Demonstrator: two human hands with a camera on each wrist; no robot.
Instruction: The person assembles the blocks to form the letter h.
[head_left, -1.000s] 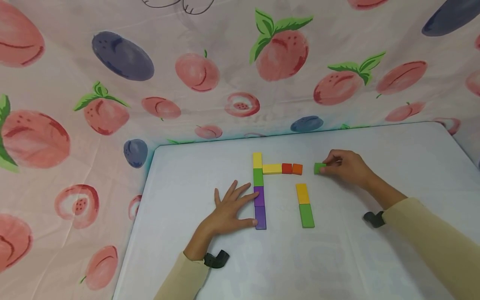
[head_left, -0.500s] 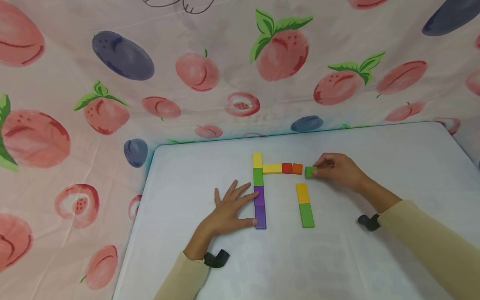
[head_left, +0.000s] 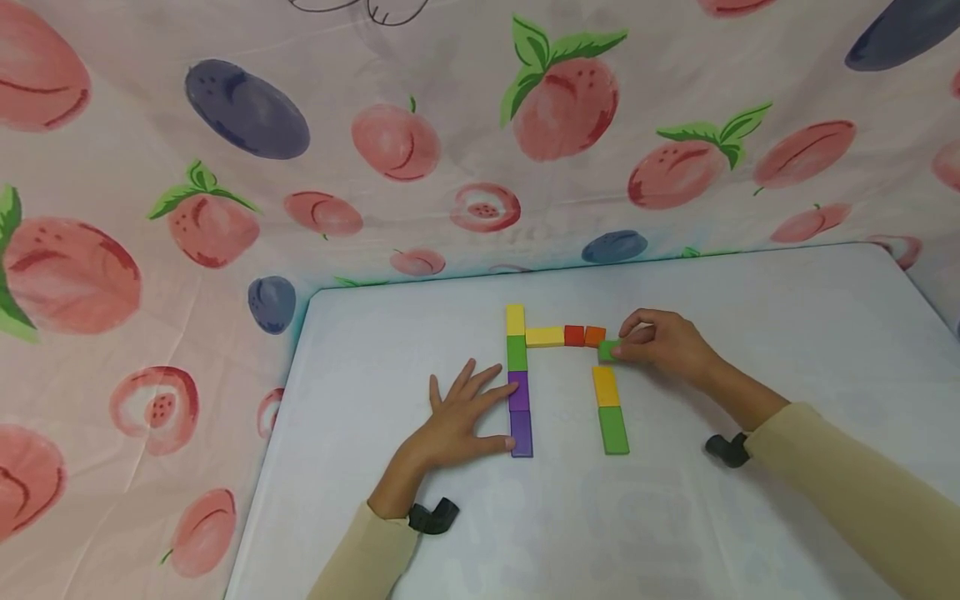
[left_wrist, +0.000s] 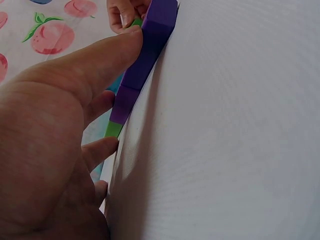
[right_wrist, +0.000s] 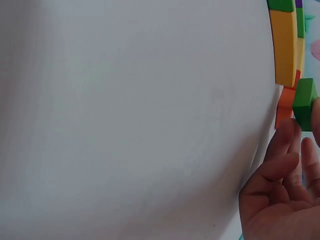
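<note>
With spread fingers, my left hand (head_left: 450,425) touches the left side of two purple blocks (head_left: 520,392) lined up in a column. Above them in that column lie a green block (head_left: 517,353) and a yellow block (head_left: 515,320). My right hand (head_left: 667,346) pinches a small green block (head_left: 607,350), partly covered by the fingers, just below and right of an orange cube (head_left: 595,336). In the right wrist view the held green block (right_wrist: 303,105) hides part of what lies behind it. A yellow-orange block (head_left: 606,387) sits just below it, touching a longer green block (head_left: 613,430).
A yellow block (head_left: 544,337) and a red cube (head_left: 573,336) form a row from the column to the orange cube. All lie on a white table (head_left: 697,533). Fruit-patterned cloth (head_left: 420,67) stands behind and at the left.
My right hand has moved left and slightly down with the green block, from right of the row to the gap above the yellow-orange block. The left hand has stayed in place.
</note>
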